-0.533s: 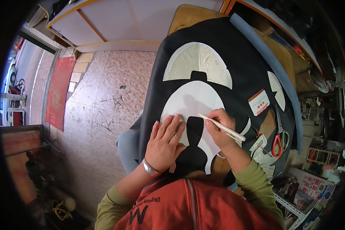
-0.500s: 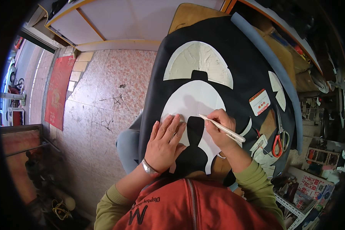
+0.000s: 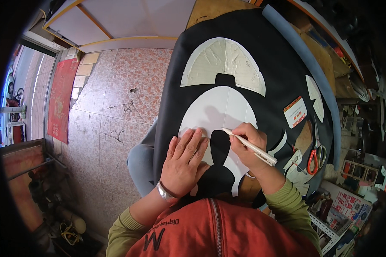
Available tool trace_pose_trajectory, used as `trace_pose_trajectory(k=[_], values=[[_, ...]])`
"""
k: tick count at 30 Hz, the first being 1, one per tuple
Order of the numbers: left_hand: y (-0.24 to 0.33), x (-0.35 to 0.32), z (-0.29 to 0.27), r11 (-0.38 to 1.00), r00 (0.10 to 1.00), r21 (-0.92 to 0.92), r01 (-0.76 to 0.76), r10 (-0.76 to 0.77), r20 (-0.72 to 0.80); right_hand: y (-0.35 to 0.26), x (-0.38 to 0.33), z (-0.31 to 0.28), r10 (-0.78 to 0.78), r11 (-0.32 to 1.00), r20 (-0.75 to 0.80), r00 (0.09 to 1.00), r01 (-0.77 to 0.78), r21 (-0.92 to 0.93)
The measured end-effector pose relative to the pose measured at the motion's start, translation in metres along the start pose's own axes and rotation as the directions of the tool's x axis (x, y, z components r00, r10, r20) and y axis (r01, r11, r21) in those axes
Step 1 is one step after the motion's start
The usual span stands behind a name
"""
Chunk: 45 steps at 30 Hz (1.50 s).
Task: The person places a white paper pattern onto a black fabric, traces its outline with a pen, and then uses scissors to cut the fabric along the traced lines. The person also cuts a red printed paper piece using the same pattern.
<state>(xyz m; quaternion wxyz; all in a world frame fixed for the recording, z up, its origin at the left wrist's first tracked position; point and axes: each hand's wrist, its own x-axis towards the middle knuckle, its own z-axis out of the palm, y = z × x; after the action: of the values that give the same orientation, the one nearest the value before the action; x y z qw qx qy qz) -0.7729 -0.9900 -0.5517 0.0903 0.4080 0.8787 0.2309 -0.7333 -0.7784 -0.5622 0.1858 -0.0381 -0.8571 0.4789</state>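
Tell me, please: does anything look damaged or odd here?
Yes, the floor left of the black sheet: dark, jagged, crack-like marks break its speckled surface. The white template under the left hand shows no visible damage.

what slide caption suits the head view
Left hand flat on white arched sheet, right hand holding white pen at its inner edge.

I saw the near cut-out (image 3: 201,107) lying on the cloth (image 3: 171,98), just before the far cut-out (image 3: 240,64). The card (image 3: 295,112) lay to their right, the scissors (image 3: 317,141) farther right; well left, I saw the mat (image 3: 64,100) on the floor (image 3: 137,68).
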Motion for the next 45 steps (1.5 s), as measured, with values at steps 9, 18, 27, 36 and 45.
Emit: trace_pose_trajectory(k=[9,18,27,36,45], values=[[0.001,0.001,-0.001,1.000,1.000,0.024,0.008,-0.008,0.007,0.003,-0.001,0.001,-0.001,1.000,-0.003,1.000,0.001,0.007],[0.001,0.002,-0.002,1.000,1.000,0.010,0.019,-0.019,0.010,0.002,0.001,0.000,0.002,1.000,0.000,1.000,-0.002,0.010],[0.002,-0.002,0.000,1.000,1.000,0.024,0.006,-0.006,-0.009,0.005,-0.006,-0.001,0.034,0.999,-0.023,0.999,-0.033,0.037],[0.000,-0.007,0.007,0.999,0.998,0.030,-0.035,0.037,-0.056,-0.151,-0.039,-0.069,-0.267,0.718,0.264,0.927,0.008,0.696],[-0.012,-0.008,0.016,0.985,0.955,-0.157,-0.068,0.018,-0.297,-0.247,-0.102,-0.079,-0.616,0.724,-0.139,0.775,0.627,0.288]])
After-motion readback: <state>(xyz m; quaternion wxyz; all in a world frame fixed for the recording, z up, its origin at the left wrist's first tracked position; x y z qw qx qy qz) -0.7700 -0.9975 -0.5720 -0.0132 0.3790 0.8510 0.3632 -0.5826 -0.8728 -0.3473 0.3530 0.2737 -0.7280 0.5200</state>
